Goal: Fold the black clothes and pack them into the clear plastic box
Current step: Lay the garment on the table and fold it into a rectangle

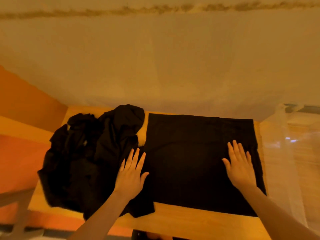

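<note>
Hands (131,172) (flat) on black garment (195,163)

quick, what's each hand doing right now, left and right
Left hand: open, fingers straight, resting flat on the left edge of the spread black garment, holding nothing.
Right hand: open, flat on the same garment, holding nothing.

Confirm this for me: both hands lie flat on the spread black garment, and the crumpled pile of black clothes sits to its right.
Not quite. The head view shows the crumpled pile to the left of the spread garment. Both the left hand and right hand do lie flat on it.
</note>
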Motion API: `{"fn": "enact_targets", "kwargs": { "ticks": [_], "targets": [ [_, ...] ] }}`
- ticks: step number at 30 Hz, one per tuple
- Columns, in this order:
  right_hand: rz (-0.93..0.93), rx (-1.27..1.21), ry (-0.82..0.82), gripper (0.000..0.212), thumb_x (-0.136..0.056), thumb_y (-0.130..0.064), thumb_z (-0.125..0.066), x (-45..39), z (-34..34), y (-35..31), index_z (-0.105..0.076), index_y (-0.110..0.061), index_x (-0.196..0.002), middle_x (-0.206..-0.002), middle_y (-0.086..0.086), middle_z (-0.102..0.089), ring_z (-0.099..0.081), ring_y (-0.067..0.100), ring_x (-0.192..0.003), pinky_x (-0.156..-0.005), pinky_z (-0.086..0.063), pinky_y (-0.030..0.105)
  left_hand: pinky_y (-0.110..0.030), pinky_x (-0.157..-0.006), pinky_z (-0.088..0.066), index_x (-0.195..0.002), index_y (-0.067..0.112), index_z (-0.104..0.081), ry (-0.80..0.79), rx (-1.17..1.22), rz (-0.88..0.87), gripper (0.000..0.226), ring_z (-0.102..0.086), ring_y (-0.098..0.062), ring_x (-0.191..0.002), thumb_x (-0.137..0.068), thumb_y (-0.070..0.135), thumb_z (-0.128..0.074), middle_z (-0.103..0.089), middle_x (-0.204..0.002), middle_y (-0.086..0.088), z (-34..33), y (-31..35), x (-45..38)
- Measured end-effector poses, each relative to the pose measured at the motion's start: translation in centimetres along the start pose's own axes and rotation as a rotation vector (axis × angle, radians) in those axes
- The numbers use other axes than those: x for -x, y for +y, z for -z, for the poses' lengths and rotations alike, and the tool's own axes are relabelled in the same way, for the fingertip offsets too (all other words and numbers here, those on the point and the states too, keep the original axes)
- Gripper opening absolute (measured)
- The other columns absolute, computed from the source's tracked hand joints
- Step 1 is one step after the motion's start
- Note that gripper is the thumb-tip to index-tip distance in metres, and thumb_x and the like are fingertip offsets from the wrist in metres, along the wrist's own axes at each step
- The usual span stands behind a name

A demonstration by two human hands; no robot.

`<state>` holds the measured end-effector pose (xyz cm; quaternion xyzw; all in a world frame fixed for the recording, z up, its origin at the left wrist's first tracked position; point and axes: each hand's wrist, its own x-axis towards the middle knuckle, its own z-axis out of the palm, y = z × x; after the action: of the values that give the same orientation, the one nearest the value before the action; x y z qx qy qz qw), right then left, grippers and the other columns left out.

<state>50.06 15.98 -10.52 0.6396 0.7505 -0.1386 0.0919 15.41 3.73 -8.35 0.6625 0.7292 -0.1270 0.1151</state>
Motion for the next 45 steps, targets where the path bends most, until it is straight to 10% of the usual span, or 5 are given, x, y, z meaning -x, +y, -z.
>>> {"fn": "enact_targets", "kwargs": {
  "ticks": [19,23,36,41,45],
  "targets": [
    [0.228,0.024,-0.007,0.072,-0.089,-0.062,0.008,3.1,-2.0,-9.8,-0.011,-0.020,-0.144,-0.153,0.001,-0.013,-0.008,0.018,-0.141,-0.112,-0.009,0.041,-0.042,-0.106,-0.032,-0.138,0.010,-0.036,0.092,0.028,-0.135,0.063,-0.022,-0.025,-0.138,-0.096,0.048,-0.010,-0.042,-0.143,-0.012,-0.7,-8.4,1.1],
    [0.042,-0.199,0.157,0.058,-0.097,-0.043,-0.026,2.0,0.4,-7.7,-0.017,-0.015,-0.147,-0.155,0.003,-0.012,-0.004,0.018,-0.143,-0.115,-0.006,0.041,-0.041,-0.112,-0.019,-0.138,0.009,-0.035,0.213,0.252,-0.275,0.059,-0.032,-0.023,-0.133,-0.088,0.042,-0.034,-0.042,-0.142,-0.011,1.1,-1.6,0.9],
    [-0.323,-0.274,0.122,0.063,-0.093,-0.029,-0.046,10.8,-3.0,0.6,-0.022,-0.003,-0.145,-0.153,0.017,-0.019,-0.016,0.033,-0.142,-0.113,-0.019,0.049,-0.024,-0.082,-0.047,-0.129,0.009,-0.047,0.042,1.149,0.635,0.051,-0.055,-0.013,-0.097,-0.084,0.022,-0.067,-0.055,-0.105,0.002,-0.3,5.8,4.0],
    [-0.378,-0.404,0.120,0.064,-0.092,-0.030,-0.044,13.5,-3.9,1.4,-0.022,0.000,-0.145,-0.151,0.020,-0.023,-0.016,0.034,-0.141,-0.115,-0.018,0.049,-0.016,-0.065,-0.044,-0.085,0.021,-0.060,-0.020,1.198,0.573,0.005,-0.059,-0.014,-0.083,-0.088,0.018,-0.062,-0.059,-0.080,0.010,-0.2,6.4,5.2],
    [-0.423,-0.535,0.209,0.058,-0.091,-0.022,-0.054,14.5,-3.9,2.0,-0.031,-0.004,-0.141,-0.141,0.019,-0.038,-0.032,0.036,-0.132,-0.106,-0.033,0.053,-0.022,-0.087,-0.045,-0.101,0.032,-0.061,-0.181,1.646,0.481,0.021,-0.058,-0.006,-0.102,-0.092,0.014,-0.055,-0.063,-0.104,0.014,0.5,5.2,5.4]
  ]
}}
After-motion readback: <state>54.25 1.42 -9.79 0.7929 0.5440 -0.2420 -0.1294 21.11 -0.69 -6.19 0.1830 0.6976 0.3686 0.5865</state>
